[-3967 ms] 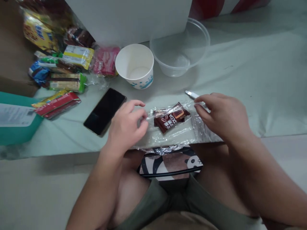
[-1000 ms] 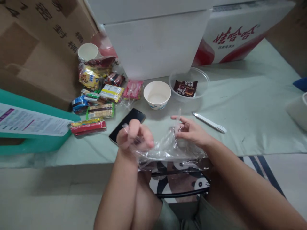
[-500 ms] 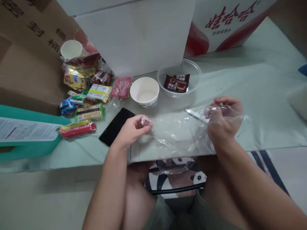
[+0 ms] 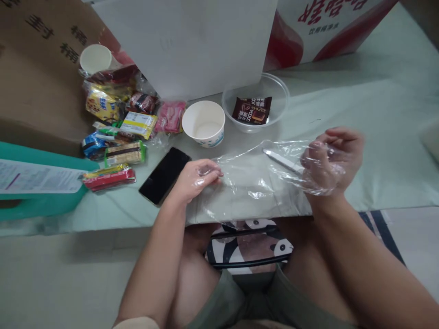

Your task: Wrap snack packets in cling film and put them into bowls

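A sheet of clear plastic film (image 4: 252, 183) is stretched low over the table between my two hands. My left hand (image 4: 200, 178) pinches its left end, thumb against fingers, beside the black phone (image 4: 164, 176). My right hand (image 4: 332, 160) has curled fingers, with the film's right end gathered around the fingers and wrist. Under or against the film near the right hand lies a slim silver-coloured tool (image 4: 281, 161); its right end is hidden. Beyond the film stand a white paper cup (image 4: 206, 132) and a clear plastic bowl (image 4: 283, 109) holding a dark brown cocoa snack packet (image 4: 252, 110).
Several wrapped snacks (image 4: 125, 153) are piled at the left, with another white cup (image 4: 95, 59) behind them. A teal container (image 4: 41, 205) stands at the left edge. White boxes (image 4: 192, 50) and a brown carton (image 4: 41, 91) close off the back. The table's front edge runs above my lap.
My right hand has moved slightly right and up, and the film now wraps around it further. The left hand keeps its pinch. The whole view has shifted a little.
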`<state>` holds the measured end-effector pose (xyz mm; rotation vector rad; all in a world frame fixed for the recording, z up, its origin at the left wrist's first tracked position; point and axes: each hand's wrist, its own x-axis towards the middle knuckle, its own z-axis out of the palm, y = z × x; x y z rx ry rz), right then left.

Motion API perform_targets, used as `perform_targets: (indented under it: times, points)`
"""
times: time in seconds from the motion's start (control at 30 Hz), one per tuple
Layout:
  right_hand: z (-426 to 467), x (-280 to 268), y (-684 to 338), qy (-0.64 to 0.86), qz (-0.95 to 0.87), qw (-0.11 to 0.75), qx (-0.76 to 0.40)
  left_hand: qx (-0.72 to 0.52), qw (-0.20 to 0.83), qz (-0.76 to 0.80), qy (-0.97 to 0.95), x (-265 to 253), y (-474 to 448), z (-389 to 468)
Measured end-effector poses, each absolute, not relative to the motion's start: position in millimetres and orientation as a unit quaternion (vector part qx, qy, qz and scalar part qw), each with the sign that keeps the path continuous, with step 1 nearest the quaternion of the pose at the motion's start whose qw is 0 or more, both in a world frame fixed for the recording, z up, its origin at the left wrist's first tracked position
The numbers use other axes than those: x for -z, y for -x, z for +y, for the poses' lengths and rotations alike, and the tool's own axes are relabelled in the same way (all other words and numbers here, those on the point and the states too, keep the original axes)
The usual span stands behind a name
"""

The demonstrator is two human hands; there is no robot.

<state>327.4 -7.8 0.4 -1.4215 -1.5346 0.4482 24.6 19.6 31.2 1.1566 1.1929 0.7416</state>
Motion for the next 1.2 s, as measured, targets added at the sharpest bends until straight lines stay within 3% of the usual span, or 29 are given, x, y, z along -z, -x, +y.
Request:
perform_targets:
  times: [0.1, 0.27, 0.37, 0.53, 0.63, 0.8, 1.07, 1.2]
  points:
    - [-11.0, -4.2, -321.3, 0.58, -0.568, 0.548, -0.202, -0.427, 0.562, 0.534, -0.466, -31.3, -28.2, 18.1]
    - [-16.7, -12.3, -312.2, 0.565, -0.616, 0.429, -0.342, -0.525, 0.517, 0.542, -0.405, -35.4, -30.7, 23.7]
    - [-18.1, -15.5, -304.2, 0.542, -0.583, 0.422, -0.434, -0.548, 0.503, 0.54, -0.394, -33.4, -26.8, 28.2]
    - [-16.0, -17.0, -292.4, 0.515, -0.487, 0.631, -0.315, -0.536, 0.5, 0.535, -0.421, -25.1, -10.6, 29.3]
    - [-12.3, -19.2, -293.2, 0.502, -0.447, 0.675, -0.306, -0.501, 0.562, 0.489, -0.442, -25.8, -2.4, 25.5]
    - [-7.6, -23.6, -300.2, 0.514, -0.357, 0.646, -0.436, -0.541, 0.605, 0.402, -0.423, -32.8, 2.7, 23.8]
    - [-13.4, -23.6, -305.5, 0.471, -0.409, 0.639, -0.451, -0.527, 0.618, 0.445, -0.377, -35.1, 1.5, 29.3]
    - [-15.1, -19.7, -311.0, 0.456, -0.526, 0.598, -0.397, -0.501, 0.636, 0.47, -0.352, -38.3, -1.9, 28.3]
